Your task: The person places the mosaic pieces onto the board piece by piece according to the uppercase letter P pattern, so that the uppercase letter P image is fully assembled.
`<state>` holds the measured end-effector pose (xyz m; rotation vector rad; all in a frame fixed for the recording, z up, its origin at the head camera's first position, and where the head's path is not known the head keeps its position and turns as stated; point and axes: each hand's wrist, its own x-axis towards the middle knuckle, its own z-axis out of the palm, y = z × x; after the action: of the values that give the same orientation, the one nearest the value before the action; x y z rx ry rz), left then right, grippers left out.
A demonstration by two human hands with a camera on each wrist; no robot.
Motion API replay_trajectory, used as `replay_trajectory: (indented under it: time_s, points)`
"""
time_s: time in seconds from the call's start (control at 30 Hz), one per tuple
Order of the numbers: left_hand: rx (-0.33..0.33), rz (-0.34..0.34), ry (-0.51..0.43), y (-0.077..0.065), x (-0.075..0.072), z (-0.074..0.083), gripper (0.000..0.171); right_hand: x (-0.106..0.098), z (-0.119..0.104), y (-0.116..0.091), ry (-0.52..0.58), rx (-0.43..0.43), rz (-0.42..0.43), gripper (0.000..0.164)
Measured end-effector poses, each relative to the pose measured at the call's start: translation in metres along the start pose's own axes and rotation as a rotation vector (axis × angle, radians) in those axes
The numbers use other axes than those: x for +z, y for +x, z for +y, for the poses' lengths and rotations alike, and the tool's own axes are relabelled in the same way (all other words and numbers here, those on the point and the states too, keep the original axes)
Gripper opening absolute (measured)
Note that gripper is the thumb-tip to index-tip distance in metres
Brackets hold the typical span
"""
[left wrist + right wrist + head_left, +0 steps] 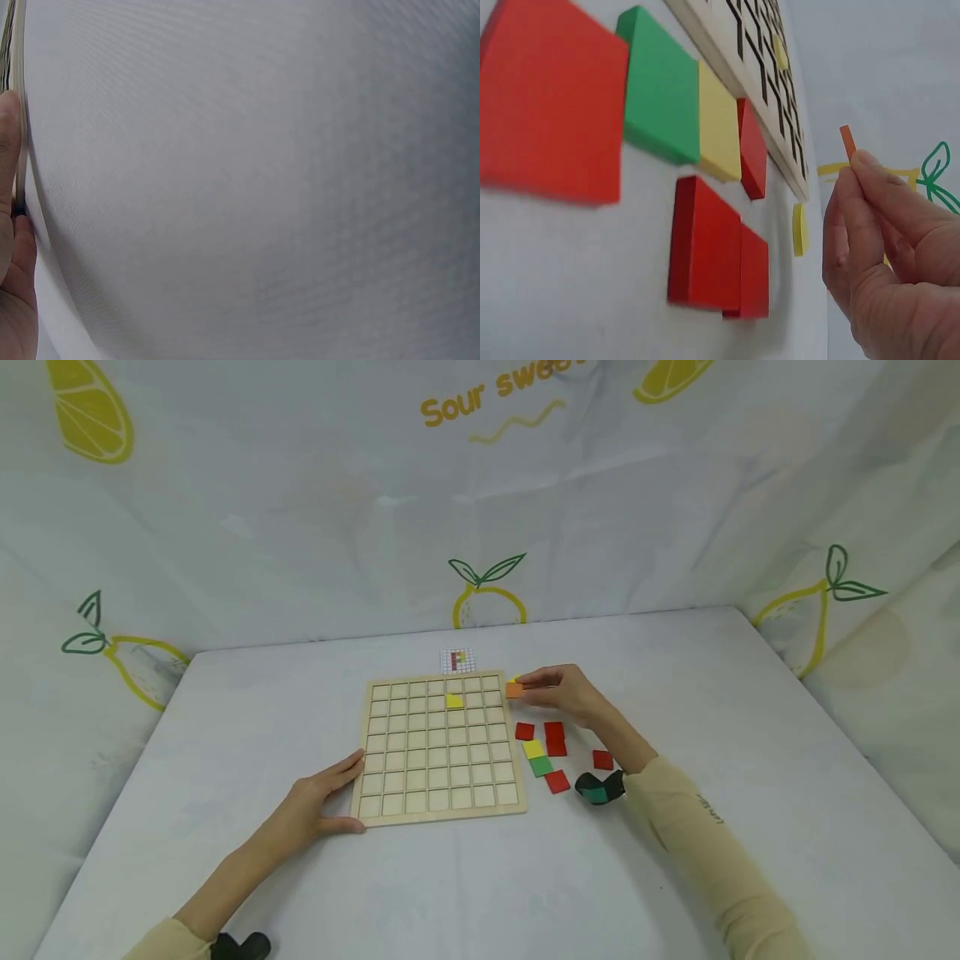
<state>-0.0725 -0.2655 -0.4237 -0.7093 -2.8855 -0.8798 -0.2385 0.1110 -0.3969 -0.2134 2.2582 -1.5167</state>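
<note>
A wooden grid board (438, 747) lies flat on the table, with one yellow tile (454, 701) in a cell of its upper part. At the board's left edge rests my left hand (311, 806), fingers on the side and thumb near the lower corner; the left wrist view catches only part of that hand (16, 262) along the edge. My right hand (562, 691) pinches an orange square tile (513, 691) between thumb and fingertips, raised beside the board's upper right corner. In the right wrist view the orange tile (847, 140) sticks up edge-on from the fingertips.
Right of the board lie several red tiles (557, 782), a green tile (541, 766) and a yellow tile (533, 749). Another yellow tile (800, 229) lies near the board's far corner. A small printed grid card (457, 661) sits behind the board. Printed cloth hangs around the table.
</note>
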Motion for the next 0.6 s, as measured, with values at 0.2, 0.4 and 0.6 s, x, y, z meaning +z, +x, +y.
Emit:
replay_trajectory:
  time_s: [0.2, 0.4, 0.6]
  points:
    - [-0.008, 0.003, -0.013, -0.001, -0.001, 0.001, 0.085, 0.014, -0.007, 0.003, 0.037, 0.049, 0.015, 0.039]
    - [-0.006, 0.006, -0.022, -0.001, 0.000, 0.001, 0.085, 0.024, -0.010, 0.010, 0.074, 0.020, 0.007, 0.037]
    - [-0.008, 0.009, -0.039, -0.002, 0.000, 0.000, 0.084, 0.035, -0.013, 0.018, 0.083, 0.038, -0.027, 0.036]
